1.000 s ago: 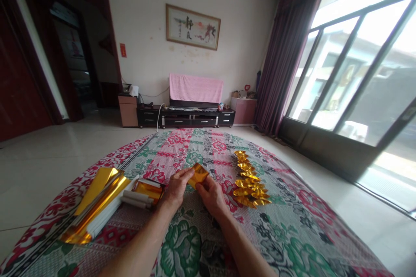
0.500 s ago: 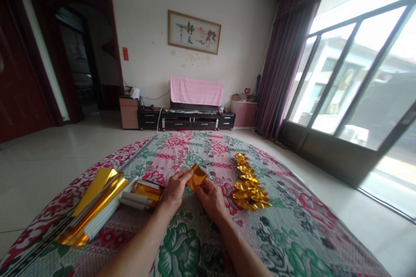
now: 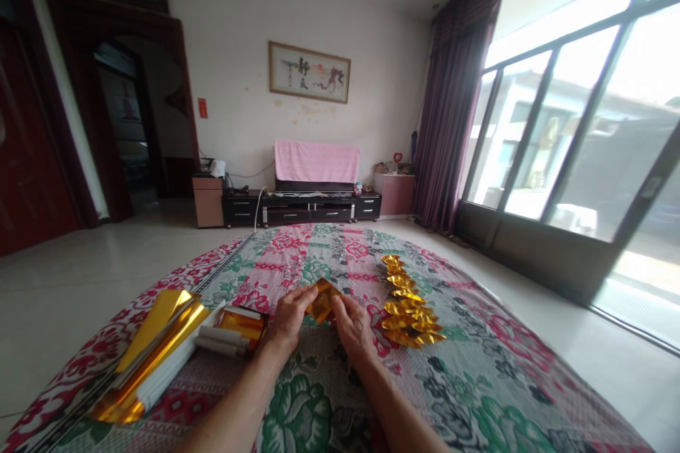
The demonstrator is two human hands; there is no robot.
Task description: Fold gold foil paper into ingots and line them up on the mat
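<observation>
A small piece of gold foil paper (image 3: 322, 303) is held up between my two hands over the patterned cloth. My left hand (image 3: 290, 315) pinches its left edge between thumb and fingers. At its right edge, my right hand (image 3: 351, 322) grips it with the thumb on top; the fingers underneath are partly hidden. To the right lies a row of folded gold foil pieces (image 3: 409, 304), pointed and boat-like. On the left rests a stack of gold foil sheets (image 3: 170, 340) with white undersides, and beside it a smaller pile of gold foil paper (image 3: 241, 325) with rolled white edges.
The floral cloth (image 3: 297, 403) covers the rounded surface before me. Beyond it stand a low black cabinet (image 3: 308, 211) and a screen-like shape under a pink towel (image 3: 317, 161). Glass doors (image 3: 557, 134) are on the right, a doorway (image 3: 127, 127) on the left.
The foil piece is now turned flatter and spread wider between my hands. My right thumb has moved up onto its right edge. The view has tilted upward slightly.
</observation>
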